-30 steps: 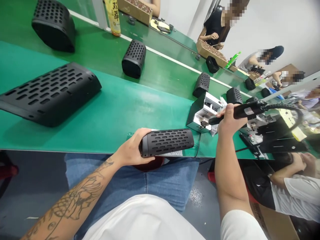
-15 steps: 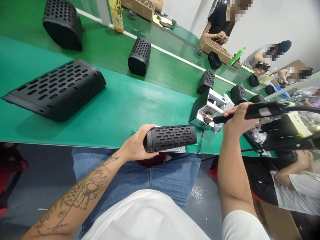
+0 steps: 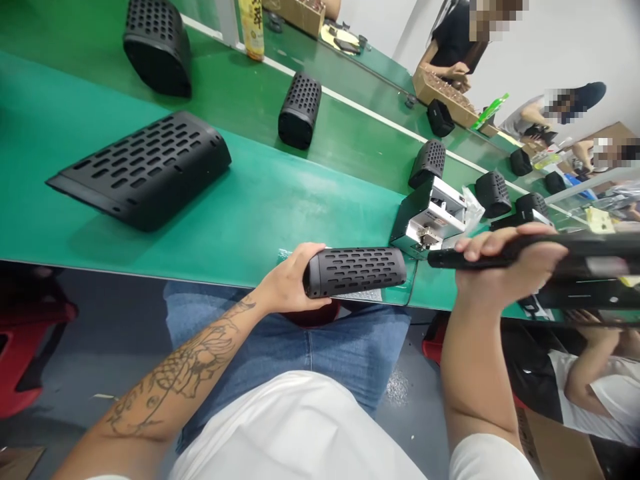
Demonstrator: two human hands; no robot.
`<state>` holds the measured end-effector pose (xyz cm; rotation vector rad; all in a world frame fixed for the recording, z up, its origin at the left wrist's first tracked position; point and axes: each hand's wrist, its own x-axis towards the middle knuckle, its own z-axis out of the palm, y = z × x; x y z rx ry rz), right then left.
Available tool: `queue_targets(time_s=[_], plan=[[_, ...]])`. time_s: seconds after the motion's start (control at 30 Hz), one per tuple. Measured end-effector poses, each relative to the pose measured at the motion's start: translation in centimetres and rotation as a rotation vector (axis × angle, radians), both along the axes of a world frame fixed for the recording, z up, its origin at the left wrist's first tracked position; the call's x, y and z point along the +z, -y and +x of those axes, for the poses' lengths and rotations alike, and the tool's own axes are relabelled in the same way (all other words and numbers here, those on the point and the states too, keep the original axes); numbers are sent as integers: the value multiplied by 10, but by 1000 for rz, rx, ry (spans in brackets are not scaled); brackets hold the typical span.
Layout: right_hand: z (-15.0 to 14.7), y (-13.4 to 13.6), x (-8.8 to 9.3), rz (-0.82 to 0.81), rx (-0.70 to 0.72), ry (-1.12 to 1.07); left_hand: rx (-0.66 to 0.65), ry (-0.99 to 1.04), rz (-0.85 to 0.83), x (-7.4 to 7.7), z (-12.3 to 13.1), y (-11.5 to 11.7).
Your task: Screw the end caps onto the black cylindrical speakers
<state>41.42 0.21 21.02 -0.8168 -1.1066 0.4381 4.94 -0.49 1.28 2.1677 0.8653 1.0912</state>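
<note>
My left hand is wrapped round the left end of a black slotted housing, which lies lengthwise at the bench's front edge. Under it, part of a bubble-wrap sheet shows. My right hand grips a black electric screwdriver, its tip pointing left, just in front of a small screw feeder. The driver's rear part is blurred. A larger-looking black housing rests on the green mat to the left, beyond my left arm's reach line.
Several more black housings, such as one, stand along the green bench. A yellow bottle stands at the back. Co-workers sit across the bench and at my right. A red stool is at lower left.
My right hand has turned and shifted right and slightly down with the screwdriver, its tip now lower beside the feeder. My left hand keeps its hold; the whole view has shifted slightly.
</note>
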Motion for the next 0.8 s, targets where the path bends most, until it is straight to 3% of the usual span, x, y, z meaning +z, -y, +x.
queue_targets(time_s=[0.13, 0.23, 0.4, 0.8], plan=[[-72, 43, 14, 13, 419, 44, -12, 16, -40, 3, 1, 0], [-118, 50, 7, -76, 594, 57, -7, 41, -66, 3, 3, 1], [-151, 35, -10, -27, 694, 71, -5, 69, -84, 1, 7, 2], [-162, 30, -17, -103, 726, 91, 11, 86, -73, 0, 12, 2]])
